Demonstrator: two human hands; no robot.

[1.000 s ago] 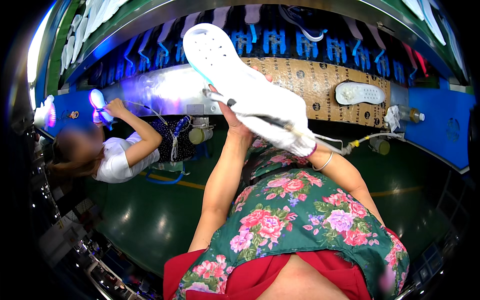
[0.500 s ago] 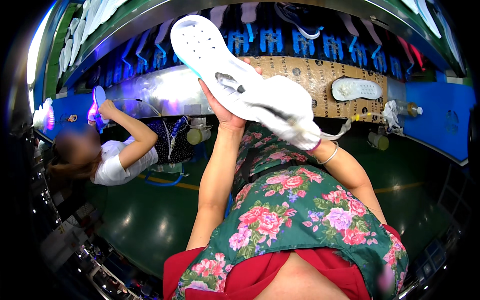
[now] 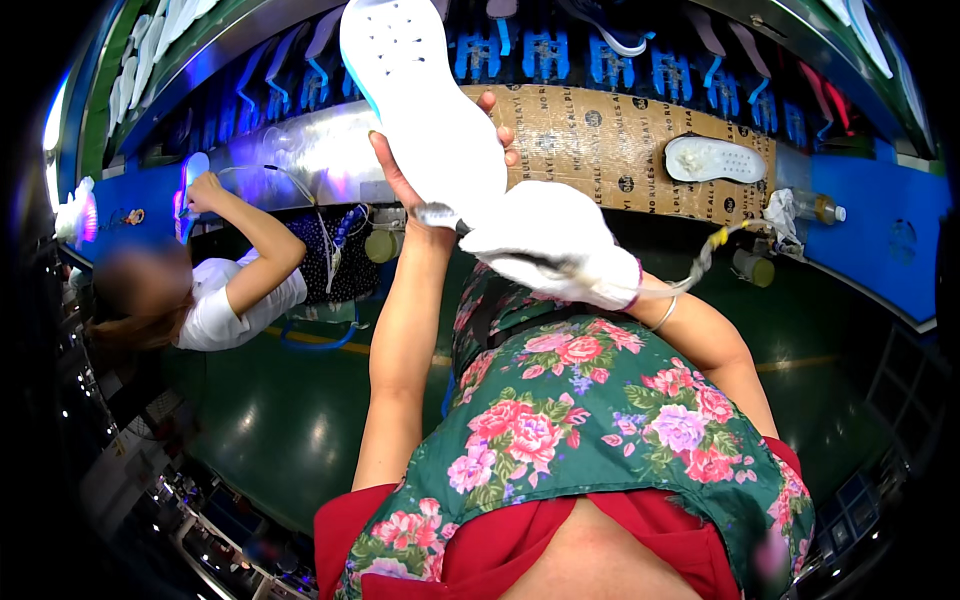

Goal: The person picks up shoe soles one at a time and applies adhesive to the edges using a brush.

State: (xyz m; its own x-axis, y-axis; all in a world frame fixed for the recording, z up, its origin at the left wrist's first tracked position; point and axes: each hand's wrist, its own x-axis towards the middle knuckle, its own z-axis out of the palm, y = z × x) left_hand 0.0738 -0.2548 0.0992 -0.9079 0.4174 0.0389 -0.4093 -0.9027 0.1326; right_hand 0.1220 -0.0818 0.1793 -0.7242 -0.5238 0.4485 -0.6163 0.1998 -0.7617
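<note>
My left hand point(image 3: 440, 170) grips a white shoe sole point(image 3: 415, 95) from underneath and holds it up, its perforated face toward me. My right hand point(image 3: 550, 245) wears a white cloth glove and is closed on a thin metal tool point(image 3: 440, 215) whose tip touches the sole's lower end. A cable point(image 3: 700, 265) with a yellow fitting trails from that hand to the right.
A workbench covered with brown cardboard point(image 3: 600, 130) carries another white sole point(image 3: 715, 160) and a bottle point(image 3: 815, 208). Blue racks point(image 3: 560, 55) line the back. A co-worker in a white shirt point(image 3: 225, 305) works on the left. Green floor point(image 3: 280, 420) lies below.
My left hand has lifted the sole higher and tilted it more upright. The gloved right hand followed it up, tool staying at the sole's end.
</note>
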